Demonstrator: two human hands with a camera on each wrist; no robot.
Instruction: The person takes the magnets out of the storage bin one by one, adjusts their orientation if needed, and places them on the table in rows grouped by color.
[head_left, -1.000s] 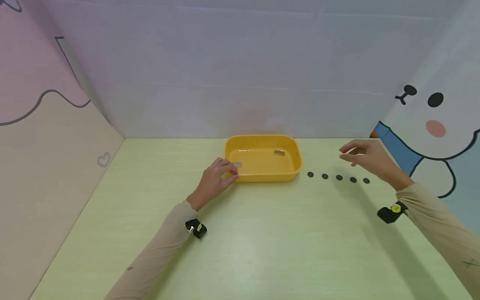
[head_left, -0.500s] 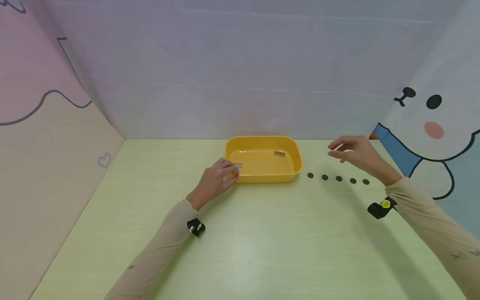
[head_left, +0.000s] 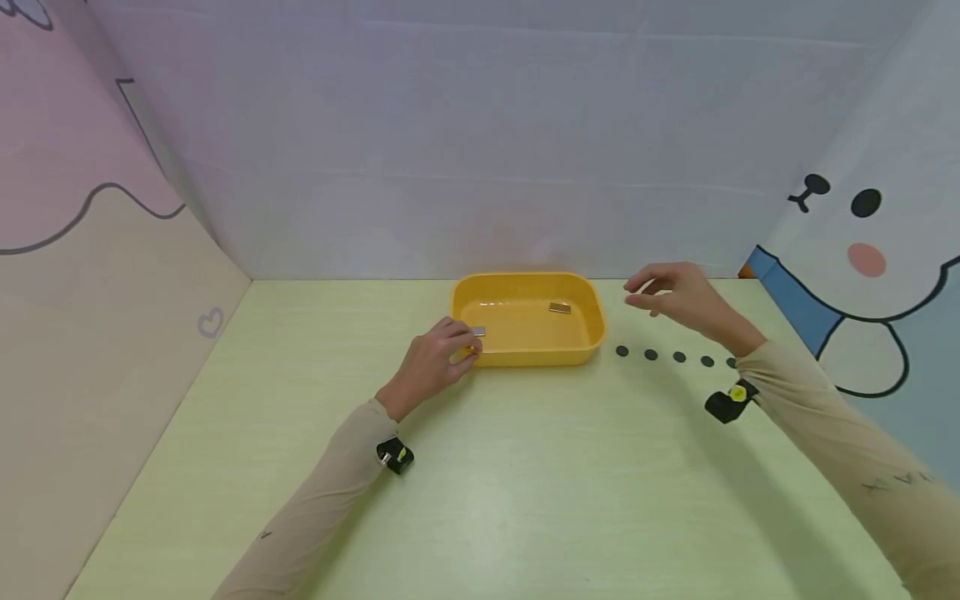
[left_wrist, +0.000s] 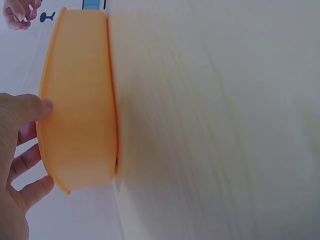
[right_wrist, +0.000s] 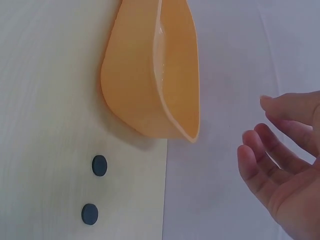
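Observation:
A yellow tray stands against the back wall in the head view. My left hand holds it by the rim at the front left corner. In the left wrist view the thumb lies on the outer wall while the other fingers reach over the rim. Inside the tray are a small silver bar, partly behind the left fingers, and a small brownish bar at the back right. My right hand hovers in the air right of the tray, fingers loosely bent, with nothing seen between them in the right wrist view.
Several dark round discs lie in a row on the pale green table, right of the tray. A plain cloth wall rises behind it. A printed panel stands at the right side.
My right hand has moved left toward the tray, above the row of discs. The left hand keeps its hold on the tray, which has stayed in place.

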